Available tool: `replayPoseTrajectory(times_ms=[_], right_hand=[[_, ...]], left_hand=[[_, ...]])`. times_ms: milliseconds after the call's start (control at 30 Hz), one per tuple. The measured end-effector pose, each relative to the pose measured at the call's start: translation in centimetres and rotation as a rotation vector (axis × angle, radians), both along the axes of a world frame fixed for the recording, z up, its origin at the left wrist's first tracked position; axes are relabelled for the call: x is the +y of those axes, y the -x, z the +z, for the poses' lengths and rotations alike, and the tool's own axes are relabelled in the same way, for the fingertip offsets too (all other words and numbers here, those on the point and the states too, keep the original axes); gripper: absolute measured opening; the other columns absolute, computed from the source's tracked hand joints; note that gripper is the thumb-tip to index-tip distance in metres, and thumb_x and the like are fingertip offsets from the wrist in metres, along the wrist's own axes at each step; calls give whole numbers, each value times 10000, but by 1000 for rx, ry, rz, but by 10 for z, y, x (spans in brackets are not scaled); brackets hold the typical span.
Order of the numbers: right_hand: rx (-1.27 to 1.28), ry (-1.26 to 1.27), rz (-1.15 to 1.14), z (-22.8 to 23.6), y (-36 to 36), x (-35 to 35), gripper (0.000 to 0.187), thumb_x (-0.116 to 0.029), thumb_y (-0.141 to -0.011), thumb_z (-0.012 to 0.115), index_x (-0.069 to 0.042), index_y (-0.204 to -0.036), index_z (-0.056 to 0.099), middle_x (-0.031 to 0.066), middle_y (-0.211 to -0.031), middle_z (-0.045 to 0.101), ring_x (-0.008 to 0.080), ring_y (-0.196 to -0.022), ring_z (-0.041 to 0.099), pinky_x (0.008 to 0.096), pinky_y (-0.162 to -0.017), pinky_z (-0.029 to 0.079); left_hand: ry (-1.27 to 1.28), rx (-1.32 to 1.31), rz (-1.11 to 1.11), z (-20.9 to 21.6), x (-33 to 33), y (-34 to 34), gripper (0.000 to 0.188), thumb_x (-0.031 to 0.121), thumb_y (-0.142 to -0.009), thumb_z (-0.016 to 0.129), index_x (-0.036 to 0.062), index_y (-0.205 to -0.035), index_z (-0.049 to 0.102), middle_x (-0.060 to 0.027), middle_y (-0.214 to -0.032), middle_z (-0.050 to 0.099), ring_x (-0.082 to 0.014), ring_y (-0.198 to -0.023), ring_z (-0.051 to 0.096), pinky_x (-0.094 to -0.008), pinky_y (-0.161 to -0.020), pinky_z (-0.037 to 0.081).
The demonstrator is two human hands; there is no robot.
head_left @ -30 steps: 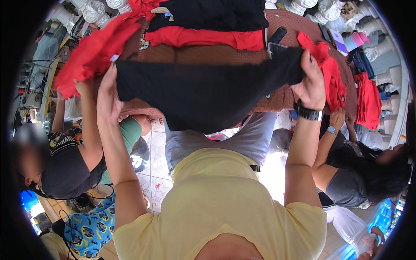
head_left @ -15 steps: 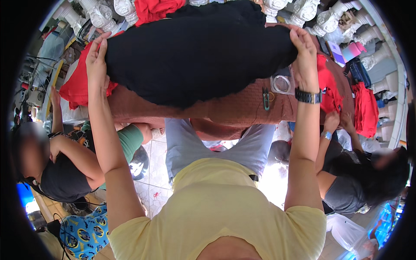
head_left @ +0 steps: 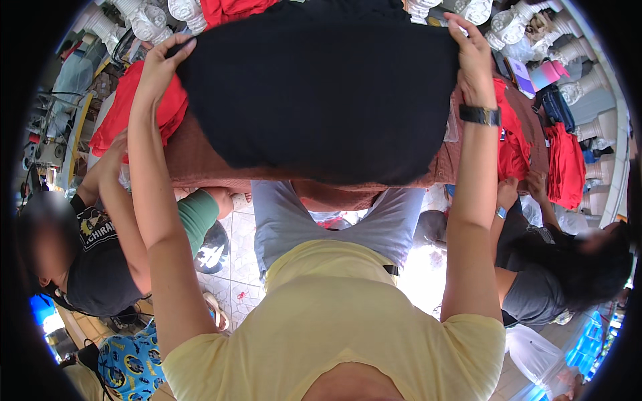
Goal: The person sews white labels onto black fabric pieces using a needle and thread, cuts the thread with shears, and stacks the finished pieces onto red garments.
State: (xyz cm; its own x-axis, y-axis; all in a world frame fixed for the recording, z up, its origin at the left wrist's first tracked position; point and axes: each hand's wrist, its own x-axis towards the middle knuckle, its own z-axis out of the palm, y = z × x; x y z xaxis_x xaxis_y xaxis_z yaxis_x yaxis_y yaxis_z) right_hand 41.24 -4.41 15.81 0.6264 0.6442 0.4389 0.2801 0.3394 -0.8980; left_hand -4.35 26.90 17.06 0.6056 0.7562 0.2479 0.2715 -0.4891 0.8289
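Observation:
A wide black cloth (head_left: 321, 100), perhaps a garment, is stretched between my two hands above the brown-covered table (head_left: 190, 160). At its upper left corner my left hand (head_left: 164, 63) pinches the edge between thumb and fingers. My right hand (head_left: 473, 60), with a dark watch (head_left: 479, 115) on the wrist, grips the upper right corner. The lower edge of the cloth hangs in a curve over the table's near edge and hides most of the tabletop. More black fabric lies beyond it at the far side.
Red cloth (head_left: 130, 110) lies at the left, and more red garments (head_left: 565, 167) are at the right. White balusters (head_left: 147, 20) line the far side. A pink-and-blue bottle (head_left: 547, 75) stands at the far right. One person (head_left: 100, 260) sits at my left, another (head_left: 542, 274) at my right.
The black cloth has been pulled out flatter, and its lower edge now hangs nearer to me, covering the small snips and the packet. My hands have risen slightly. The left person's arm has moved.

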Motion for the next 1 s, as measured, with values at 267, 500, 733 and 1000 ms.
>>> replayPoseTrajectory(times_ms=[267, 500, 733, 1000], right_hand=[[-91, -233, 151, 50, 35, 5, 243, -73, -1013, 505, -11, -1202, 645, 70, -1134, 709, 156, -1017, 661, 282, -937, 500], [-208, 313, 131, -43, 94, -73, 241, -89, -1044, 491, -16, -1171, 683, -3, -1054, 680, 72, -988, 607, 246, -897, 474], [-395, 615, 5, -183, 146, -130, 254, 34, -936, 523, -30, -1085, 719, 131, -931, 686, 266, -825, 615, 364, -781, 478], [-759, 626, -441, -159, 198, -132, 211, 47, -861, 594, -24, -1017, 717, 153, -918, 598, 351, -895, 568, 444, -815, 459]], left_hand=[[179, -520, 71, 53, -36, 13, 419, 225, -994, 652, 86, -1386, 599, -87, -1340, 603, -172, -1257, 553, -315, -1073, 424], [217, -46, 112, -22, -121, 66, 377, 262, -986, 644, 37, -1287, 665, -55, -1204, 681, -181, -1205, 571, -336, -1087, 390], [224, 360, 50, -140, -188, 111, 320, 58, -930, 640, 14, -1246, 673, -135, -1097, 698, -204, -1083, 605, -313, -1024, 403], [-419, 492, 158, -144, -214, 82, 340, 91, -854, 712, 98, -1193, 688, -125, -1142, 627, -285, -1100, 571, -384, -1013, 402]])
